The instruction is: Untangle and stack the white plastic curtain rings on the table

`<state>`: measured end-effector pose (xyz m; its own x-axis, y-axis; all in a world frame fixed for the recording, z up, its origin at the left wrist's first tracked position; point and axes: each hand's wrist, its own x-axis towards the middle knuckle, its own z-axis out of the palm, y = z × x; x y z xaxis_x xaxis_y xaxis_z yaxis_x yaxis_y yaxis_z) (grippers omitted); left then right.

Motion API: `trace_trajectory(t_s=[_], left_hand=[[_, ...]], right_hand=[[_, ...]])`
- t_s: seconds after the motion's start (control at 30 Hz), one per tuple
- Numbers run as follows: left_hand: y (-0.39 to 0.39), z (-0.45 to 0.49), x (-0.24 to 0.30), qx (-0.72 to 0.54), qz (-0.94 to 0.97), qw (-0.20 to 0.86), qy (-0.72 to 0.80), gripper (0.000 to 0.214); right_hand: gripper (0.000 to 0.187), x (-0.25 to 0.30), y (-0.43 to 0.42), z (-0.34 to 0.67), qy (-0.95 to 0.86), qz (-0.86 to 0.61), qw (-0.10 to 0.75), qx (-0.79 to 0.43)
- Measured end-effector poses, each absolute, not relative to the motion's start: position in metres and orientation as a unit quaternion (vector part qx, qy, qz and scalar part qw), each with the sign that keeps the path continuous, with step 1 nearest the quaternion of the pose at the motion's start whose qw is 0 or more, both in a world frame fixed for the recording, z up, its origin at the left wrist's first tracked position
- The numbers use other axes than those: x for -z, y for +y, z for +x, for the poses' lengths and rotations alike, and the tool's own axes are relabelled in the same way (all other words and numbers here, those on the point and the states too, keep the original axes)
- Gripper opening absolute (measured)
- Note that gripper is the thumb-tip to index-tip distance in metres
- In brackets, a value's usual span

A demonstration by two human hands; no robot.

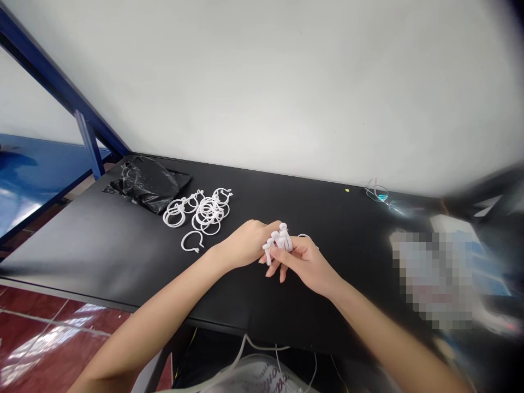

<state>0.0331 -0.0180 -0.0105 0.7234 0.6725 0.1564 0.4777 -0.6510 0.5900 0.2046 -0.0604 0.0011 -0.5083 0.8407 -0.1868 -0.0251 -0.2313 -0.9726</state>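
Over the middle of a black table (102, 245), my left hand (245, 244) and my right hand (305, 262) meet, both closed around a small bunch of white plastic rings (279, 240). The rings are stacked together between the fingers of both hands, and their clip ends stick up. Left of my hands lies a loose pile of white rings (202, 210) on the table. A single open ring (192, 241) lies apart from the pile, nearer to me.
A crumpled black plastic bag (149, 183) lies at the table's far left. A white wall stands behind the table, and a blue metal frame (88, 136) rises at the left. A thin wire loop (379, 192) lies at the back right. A blurred patch covers the right side.
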Motion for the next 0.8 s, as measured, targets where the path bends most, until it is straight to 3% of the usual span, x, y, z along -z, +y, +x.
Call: trace_trajectory(t_s=[0.17,0.47,0.63,0.8], left_hand=[[-0.018,0.031,0.008,-0.244,0.833,0.422,0.26,0.016],[-0.024,0.037,0.01,-0.264,0.762,0.552,0.212,0.02],[-0.027,0.035,0.012,-0.267,0.813,0.449,0.259,0.017],[-0.025,0.032,0.009,-0.241,0.87,0.318,0.288,0.043]], right_hand=[[0.04,-0.001,-0.069,0.204,-0.582,-0.364,0.348,-0.639],[0.041,-0.002,-0.076,0.207,-0.724,-0.3,0.414,-0.463],[0.048,-0.004,-0.074,0.211,-0.722,-0.323,0.375,-0.484],[0.049,-0.006,-0.069,0.215,-0.639,-0.336,0.33,-0.608]])
